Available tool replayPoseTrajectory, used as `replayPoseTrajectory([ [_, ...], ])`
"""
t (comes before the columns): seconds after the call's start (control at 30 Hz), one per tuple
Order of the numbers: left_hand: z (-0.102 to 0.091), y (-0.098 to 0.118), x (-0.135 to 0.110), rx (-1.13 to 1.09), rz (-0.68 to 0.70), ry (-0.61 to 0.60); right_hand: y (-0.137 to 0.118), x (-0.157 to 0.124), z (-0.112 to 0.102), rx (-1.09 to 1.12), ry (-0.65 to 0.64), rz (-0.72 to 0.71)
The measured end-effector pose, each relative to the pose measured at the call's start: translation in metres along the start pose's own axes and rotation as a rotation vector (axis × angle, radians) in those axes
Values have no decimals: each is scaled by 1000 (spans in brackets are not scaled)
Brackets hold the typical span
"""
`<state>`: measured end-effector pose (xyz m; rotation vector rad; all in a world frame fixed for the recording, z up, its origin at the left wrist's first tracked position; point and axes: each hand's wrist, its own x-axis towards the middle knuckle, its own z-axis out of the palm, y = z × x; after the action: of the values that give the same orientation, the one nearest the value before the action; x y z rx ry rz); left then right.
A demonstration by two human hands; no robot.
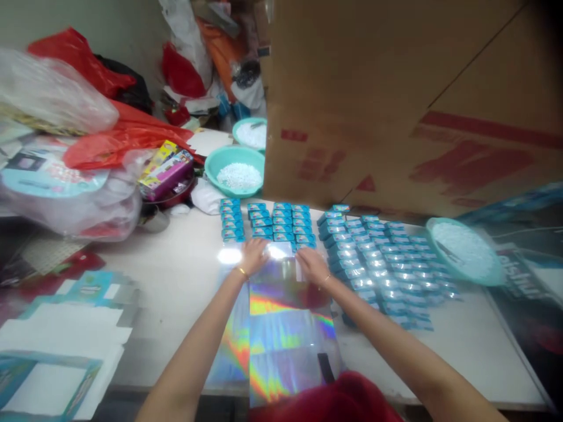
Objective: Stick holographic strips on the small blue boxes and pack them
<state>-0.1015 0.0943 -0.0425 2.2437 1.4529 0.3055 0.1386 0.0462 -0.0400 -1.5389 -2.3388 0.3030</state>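
Both hands are out over the middle of the white table [176, 281], and I'm working at the far end of the holographic foil sheet [285, 328], which lies lengthwise from the near table edge up to the rows of small blue boxes [268, 221]. My left hand [254, 253] sits on the sheet's far left corner, fingers bent down onto it. My right hand [311, 264] is on the far right corner, just beside it, knuckles up. The glare and blur there mean I cannot tell whether either hand has the foil pinched or is only pressing it flat. Nothing else is in either hand. The fingertips are touching or very nearly touching the nearest blue boxes. A second, larger spread of the same boxes [382, 264] fans away to the right towards a tilted teal bowl of white pellets [466, 252], and two more such bowls [235, 170] sit behind, under a big cardboard carton [396, 105]. My read is that the step in hand is squaring or opening the foil's far edge against that front row. Whatever follows calls for a light, even touch from both hands, since the foil looks slippery and the boxes stand close enough to be knocked out of line.
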Motion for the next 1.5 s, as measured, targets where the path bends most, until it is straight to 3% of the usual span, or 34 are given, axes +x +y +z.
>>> replayPoseTrajectory([
  [0.07,-6,-15,4,126,-95,20,0,-6,-8,-1,37,11],
  [0.17,-10,-31,10,232,-113,-81,6,-14,-22,-7,76,18],
  [0.37,-11,-35,21,189,-148,-188,26,-22,-37,8,71,-37],
  [0.5,-36,-59,28,231,-183,-271,37,-10,-34,55,49,-74],
  [0.63,-65,-76,44,410,-280,-180,42,12,-24,58,0,-56],
  [0.7,-64,-63,51,441,-217,-76,43,25,-16,51,-26,-8],
  [0.77,-50,-34,55,324,-66,-7,44,36,-8,58,-60,47],
  [0.87,-16,19,59,67,155,-66,45,48,4,98,-103,100],
  [0.93,5,46,63,87,172,-66,45,53,11,116,-116,123],
  [1.0,19,60,66,148,152,-57,45,57,16,121,-127,153],
  [1.3,45,50,65,173,144,-14,51,65,25,174,-207,266],
  [1.5,43,68,33,86,146,46,53,63,33,177,-209,236],
])
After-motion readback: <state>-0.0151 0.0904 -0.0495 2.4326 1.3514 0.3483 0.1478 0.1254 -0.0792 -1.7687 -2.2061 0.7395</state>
